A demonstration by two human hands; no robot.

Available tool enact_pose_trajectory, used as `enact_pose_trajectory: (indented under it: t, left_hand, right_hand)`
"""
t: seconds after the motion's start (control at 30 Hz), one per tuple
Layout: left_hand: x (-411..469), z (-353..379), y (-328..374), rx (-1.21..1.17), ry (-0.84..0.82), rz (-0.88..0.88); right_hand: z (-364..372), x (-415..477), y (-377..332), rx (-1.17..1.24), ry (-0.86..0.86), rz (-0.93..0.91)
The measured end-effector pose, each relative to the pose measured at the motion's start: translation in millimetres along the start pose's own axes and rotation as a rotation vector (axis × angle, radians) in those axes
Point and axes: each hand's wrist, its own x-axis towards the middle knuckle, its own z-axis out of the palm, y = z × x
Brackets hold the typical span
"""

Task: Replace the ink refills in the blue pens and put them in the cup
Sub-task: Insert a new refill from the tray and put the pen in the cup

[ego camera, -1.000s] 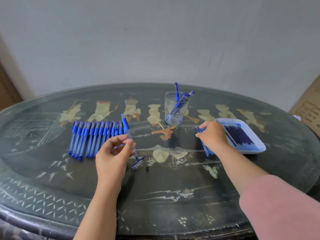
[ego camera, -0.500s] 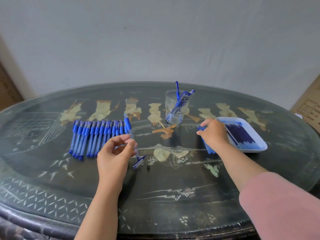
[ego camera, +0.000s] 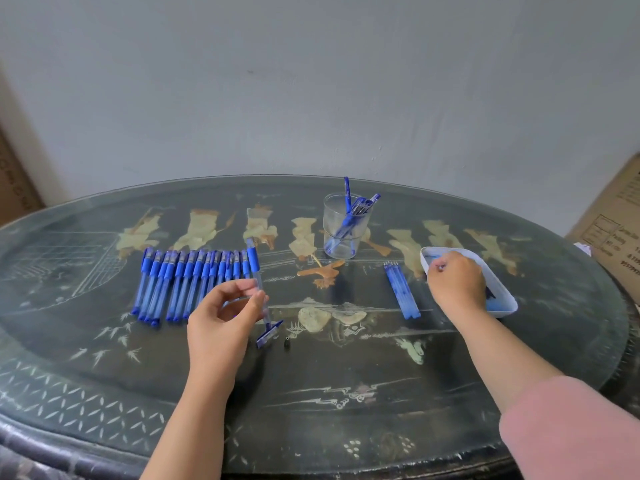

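The pen [ego camera: 254,268] being worked on stands tilted near the middle of the counter [ego camera: 346,393]. The left hand [ego camera: 221,317] has it in a narrow grip, thumb and fingertips pinching the clear barrel, probably to keep it steady for a new refill. Its lower end rests by a blue cap [ego camera: 269,336], and a small black tip [ego camera: 287,342] lies just beside that, both close by for reassembly, I'd guess.

To the left, a row of pens [ego camera: 187,282] lies waiting. Beyond, the cup [ego camera: 330,220] holds a few finished pens [ego camera: 348,216]. A small bunch of refills [ego camera: 401,292] lies apart on the counter, likely the used ones.

The right hand [ego camera: 455,284] is in the white tray [ego camera: 504,306], fingers curled over the blue refills there. Whether its grip has one, I can't tell.
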Motion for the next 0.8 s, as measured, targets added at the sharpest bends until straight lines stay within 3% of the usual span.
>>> enact_pose_trajectory:
  t: [0.17, 0.5, 0.63, 0.8]
  left_hand:
    - [-4, 1, 2, 0.039, -0.026, 0.031]
    - [-5, 0, -1, 0.046, -0.052, 0.061]
    - [-7, 0, -1, 0.034, -0.054, 0.06]
    - [-7, -2, -1, 0.046, -0.077, 0.071]
  right_hand:
    - [-10, 7, 24, -0.217, -0.1, 0.159]
    - [-6, 7, 23, -0.299, -0.13, 0.165]
    - [-8, 6, 20, -0.107, -0.024, 0.161]
    - [-34, -21, -31, 0.391, 0.112, -0.056]
